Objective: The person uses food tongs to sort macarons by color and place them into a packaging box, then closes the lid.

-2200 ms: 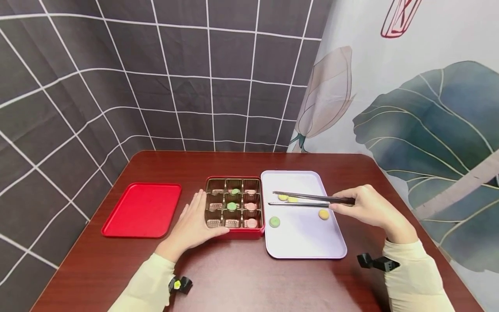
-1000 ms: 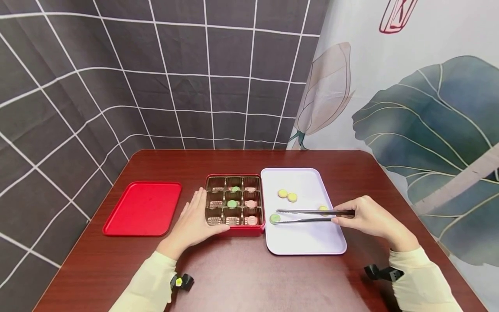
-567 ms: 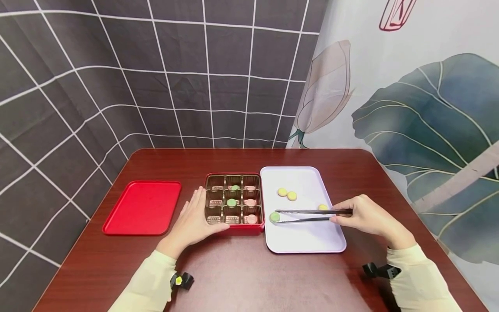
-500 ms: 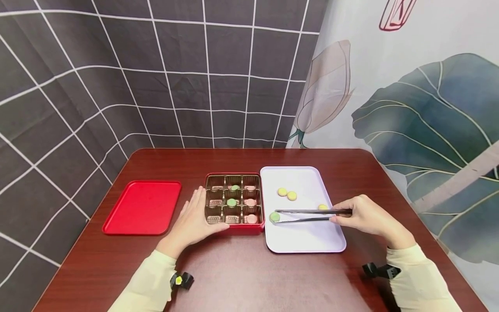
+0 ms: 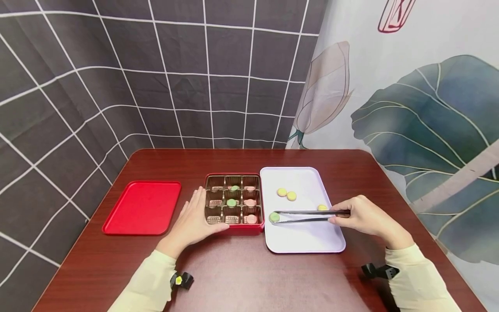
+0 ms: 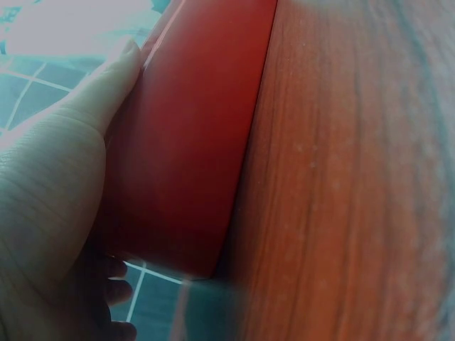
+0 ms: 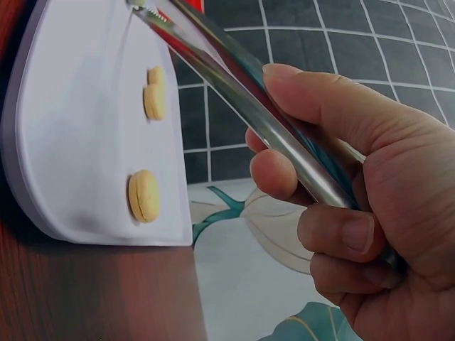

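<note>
My right hand (image 5: 368,219) holds a pair of metal tongs (image 5: 308,212) by the handle end, fingers curled round both arms in the right wrist view. The tong tips stand on either side of a green macaron (image 5: 274,217), near the left edge of the white tray (image 5: 304,242). My left hand (image 5: 189,223) rests against the front left corner of a red box (image 5: 245,231), fingers straight along its left side and thumb on the front wall (image 6: 185,135). Inside the box, a gold divided insert holds green macarons (image 5: 231,203) in the middle column and pink macarons (image 5: 251,219) on the right.
Two yellow macarons (image 5: 291,196) lie side by side further back on the white tray. Another yellow macaron (image 5: 322,207) sits at its right, just behind the tongs. A red lid-like tray (image 5: 142,208) lies at the table's left. A dark grid curtain (image 5: 175,86) hangs behind.
The tongs have come nearer from over the yellow macarons to the green macaron, their tips now on both sides of it. The left hand stays at the box.
</note>
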A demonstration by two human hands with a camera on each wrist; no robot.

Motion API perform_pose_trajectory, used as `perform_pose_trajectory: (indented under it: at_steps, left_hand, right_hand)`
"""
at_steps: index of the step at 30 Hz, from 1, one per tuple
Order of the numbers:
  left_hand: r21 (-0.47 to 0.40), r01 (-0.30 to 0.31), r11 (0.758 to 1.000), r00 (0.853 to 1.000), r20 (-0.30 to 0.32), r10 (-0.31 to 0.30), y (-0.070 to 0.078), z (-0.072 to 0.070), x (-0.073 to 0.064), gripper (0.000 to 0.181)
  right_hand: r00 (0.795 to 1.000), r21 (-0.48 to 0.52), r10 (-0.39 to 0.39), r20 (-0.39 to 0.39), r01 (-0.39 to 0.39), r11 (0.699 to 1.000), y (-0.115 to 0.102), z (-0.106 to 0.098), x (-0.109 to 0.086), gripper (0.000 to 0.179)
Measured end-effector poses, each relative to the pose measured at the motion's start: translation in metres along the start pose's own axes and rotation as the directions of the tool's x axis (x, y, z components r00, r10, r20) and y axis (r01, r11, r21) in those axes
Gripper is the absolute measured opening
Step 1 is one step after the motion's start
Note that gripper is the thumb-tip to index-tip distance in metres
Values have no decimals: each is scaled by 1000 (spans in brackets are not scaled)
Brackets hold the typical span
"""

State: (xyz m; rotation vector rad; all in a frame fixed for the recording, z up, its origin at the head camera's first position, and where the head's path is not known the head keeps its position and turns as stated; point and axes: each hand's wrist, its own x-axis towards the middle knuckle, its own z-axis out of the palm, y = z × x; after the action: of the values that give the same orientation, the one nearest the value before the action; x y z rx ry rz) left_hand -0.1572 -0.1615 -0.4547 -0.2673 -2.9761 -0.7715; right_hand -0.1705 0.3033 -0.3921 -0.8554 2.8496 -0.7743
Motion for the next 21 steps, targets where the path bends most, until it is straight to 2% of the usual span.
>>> perform_pose_trajectory:
  at_steps: [13,21]
  left_hand:
    - [-1,-4,1000,1000,2,4,0,-1,0,127]
    - [-1,-5,1000,1000,-2,5,0,0,-1,128]
  right_hand:
    - [999,-31,-30,-16,30,999,1,3,1,18]
    - [1000,-35,-8,-19,7,999,-2,3,1,16]
